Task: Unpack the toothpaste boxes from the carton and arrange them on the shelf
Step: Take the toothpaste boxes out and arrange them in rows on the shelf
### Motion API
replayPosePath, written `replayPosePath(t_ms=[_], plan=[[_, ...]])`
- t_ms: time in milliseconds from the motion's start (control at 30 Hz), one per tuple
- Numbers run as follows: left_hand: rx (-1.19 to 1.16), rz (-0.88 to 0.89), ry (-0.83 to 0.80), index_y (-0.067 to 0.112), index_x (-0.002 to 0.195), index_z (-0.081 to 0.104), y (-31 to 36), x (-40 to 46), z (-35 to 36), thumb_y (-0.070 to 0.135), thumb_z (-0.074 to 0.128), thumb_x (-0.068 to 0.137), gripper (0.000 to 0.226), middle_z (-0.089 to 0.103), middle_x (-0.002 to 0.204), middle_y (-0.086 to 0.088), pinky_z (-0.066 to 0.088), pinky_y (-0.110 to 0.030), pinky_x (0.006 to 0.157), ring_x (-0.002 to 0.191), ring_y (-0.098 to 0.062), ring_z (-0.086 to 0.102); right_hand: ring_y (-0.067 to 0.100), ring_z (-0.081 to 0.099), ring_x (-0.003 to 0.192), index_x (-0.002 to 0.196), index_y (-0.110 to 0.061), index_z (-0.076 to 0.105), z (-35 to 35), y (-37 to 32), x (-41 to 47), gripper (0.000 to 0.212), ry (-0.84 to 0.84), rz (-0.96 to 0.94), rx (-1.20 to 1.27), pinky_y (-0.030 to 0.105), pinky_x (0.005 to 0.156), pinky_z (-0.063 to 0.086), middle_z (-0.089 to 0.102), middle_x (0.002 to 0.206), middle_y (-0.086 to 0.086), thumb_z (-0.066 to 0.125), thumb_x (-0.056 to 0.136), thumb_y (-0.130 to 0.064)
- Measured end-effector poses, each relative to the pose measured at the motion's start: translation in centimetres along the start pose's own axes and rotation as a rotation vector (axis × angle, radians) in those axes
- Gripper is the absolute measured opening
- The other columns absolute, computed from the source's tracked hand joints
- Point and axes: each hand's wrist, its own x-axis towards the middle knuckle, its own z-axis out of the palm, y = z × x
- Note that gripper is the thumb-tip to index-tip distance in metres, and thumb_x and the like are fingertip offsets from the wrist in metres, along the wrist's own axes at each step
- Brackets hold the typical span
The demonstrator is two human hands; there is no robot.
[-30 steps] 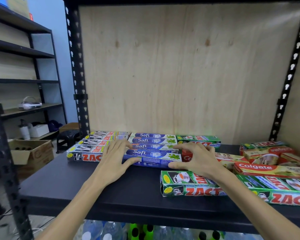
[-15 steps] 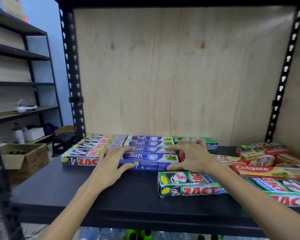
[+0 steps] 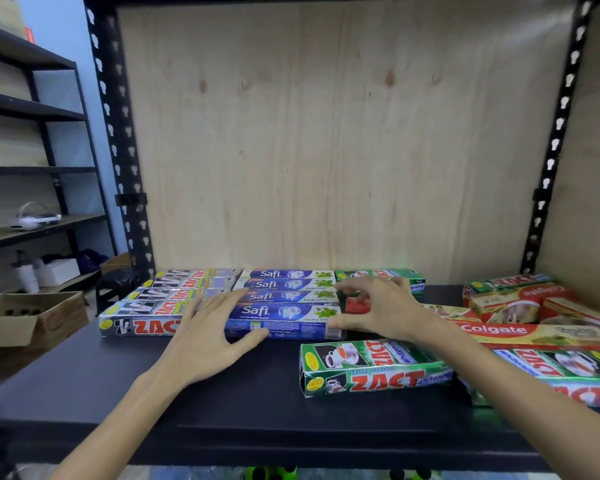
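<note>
Several blue Safi boxes (image 3: 284, 315) lie in rows at the middle of the black shelf (image 3: 222, 403), next to rows of silver Zact boxes (image 3: 142, 325) on their left. My left hand (image 3: 205, 337) rests flat where the front Zact and Safi boxes meet, thumb against the Safi box's front face. My right hand (image 3: 378, 310) arches over the right ends of the Safi boxes, thumb at the front box's corner and fingertips near a red box (image 3: 355, 304). A green Zact box (image 3: 371, 375) lies loose in front of that hand.
A green box (image 3: 378, 273) sits at the back by the plywood wall. Colgate boxes (image 3: 534, 332) and more Zact boxes are piled loosely at the right. An open brown carton (image 3: 32, 320) stands on the floor to the left, beyond the shelf's post.
Both hands stay on the same boxes. My right hand's fingers arch a little higher over the Safi ends. The view has shifted slightly.
</note>
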Motion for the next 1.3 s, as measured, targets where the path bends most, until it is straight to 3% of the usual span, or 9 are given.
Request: replayPosePath(t_ms=[200, 300, 467, 667, 800, 933, 1033, 1200, 1300], plan=[[-0.057, -0.043, -0.015, 0.037, 0.149, 0.037, 2.2, 2.0, -0.4, 0.090, 0.036, 0.074, 0.091, 0.047, 0.150, 0.011, 0.032, -0.037, 0.115, 0.136, -0.014, 0.043, 0.013, 0.058, 0.119, 0.139, -0.033, 0.052, -2.3, 4.7, 0.6, 0.081, 0.068, 0.098, 0.039, 0.049, 0.111, 0.039, 0.062, 0.136, -0.010, 0.062, 0.073, -0.079], [-0.161, 0.050, -0.026, 0.035, 0.139, 0.049, 5.5, 5.3, 0.4, 0.076, 0.045, 0.087, 0.066, 0.056, 0.139, 0.014, 0.037, -0.027, 0.107, 0.127, -0.006, 0.050, 0.016, 0.059, 0.119, 0.140, -0.026, 0.054, -3.2, 8.1, 1.4, 0.070, 0.109, 0.166, -0.037, 0.034, 0.100, 0.042, 0.062, 0.135, -0.004, 0.062, 0.084, -0.067], [-0.242, 0.085, -0.114, 0.028, 0.117, 0.067, 10.3, 12.9, 3.9, 0.046, 0.062, 0.094, 0.030, 0.068, 0.118, 0.013, 0.043, -0.022, 0.093, 0.105, -0.001, 0.058, 0.022, 0.050, 0.131, 0.145, -0.029, 0.044, -3.9, 12.9, 3.6, 0.061, 0.083, 0.241, -0.281, 0.043, 0.108, 0.035, 0.057, 0.141, -0.001, 0.060, 0.093, -0.057], [-0.307, -0.040, -0.237, 0.019, 0.118, 0.067, 11.8, 18.4, 8.9, 0.038, 0.079, 0.082, 0.042, 0.067, 0.116, 0.006, 0.050, -0.029, 0.097, 0.107, -0.009, 0.062, 0.024, 0.054, 0.127, 0.144, -0.029, 0.043, -2.8, 15.9, 4.9, 0.059, 0.079, 0.273, -0.287, 0.044, 0.110, 0.031, 0.062, 0.135, 0.000, 0.062, 0.093, -0.053], [-0.326, -0.081, -0.201, 0.022, 0.105, 0.066, 11.4, 19.3, 9.8, 0.035, 0.085, 0.076, 0.037, 0.066, 0.099, 0.010, 0.049, -0.023, 0.080, 0.091, -0.004, 0.061, 0.025, 0.055, 0.125, 0.146, -0.030, 0.040, -2.5, 16.6, 5.1, 0.065, 0.107, 0.238, -0.228, 0.041, 0.108, 0.031, 0.066, 0.127, 0.002, 0.064, 0.091, -0.054], [-0.259, -0.044, -0.163, 0.016, 0.107, 0.067, 12.1, 19.6, 9.8, 0.028, 0.085, 0.077, 0.037, 0.068, 0.101, 0.003, 0.051, -0.030, 0.086, 0.092, -0.014, 0.063, 0.025, 0.054, 0.125, 0.147, -0.031, 0.037, -2.4, 16.6, 4.9, 0.065, 0.099, 0.225, -0.216, 0.043, 0.110, 0.029, 0.066, 0.126, 0.002, 0.063, 0.092, -0.054], [-0.219, -0.020, -0.165, 0.015, 0.112, 0.066, 12.8, 19.2, 9.6, 0.024, 0.083, 0.080, 0.037, 0.067, 0.106, 0.002, 0.047, -0.025, 0.084, 0.097, -0.014, 0.063, 0.023, 0.054, 0.124, 0.146, -0.031, 0.038, -2.6, 16.0, 4.4, 0.062, 0.103, 0.238, -0.235, 0.043, 0.109, 0.027, 0.066, 0.125, 0.000, 0.059, 0.093, -0.056], [-0.317, 0.137, -0.281, 0.031, 0.113, 0.067, 14.1, 16.4, 6.8, 0.051, 0.071, 0.086, 0.034, 0.070, 0.107, 0.016, 0.048, -0.022, 0.089, 0.101, 0.003, 0.063, 0.023, 0.056, 0.121, 0.138, -0.029, 0.050, -4.1, 14.1, 3.7, 0.058, 0.231, 0.177, -0.330, 0.045, 0.110, 0.030, 0.070, 0.120, -0.002, 0.055, 0.092, -0.063], [-0.405, 0.171, -0.446, 0.043, 0.114, 0.066, 14.6, 14.2, 4.8, 0.067, 0.070, 0.078, 0.044, 0.071, 0.108, 0.023, 0.047, -0.023, 0.094, 0.105, 0.009, 0.062, 0.011, 0.064, 0.108, 0.126, -0.036, 0.060, -6.3, 12.3, 2.4, 0.059, 0.088, 0.116, -0.053, 0.041, 0.105, 0.042, 0.074, 0.107, -0.014, 0.063, 0.080, -0.073]])
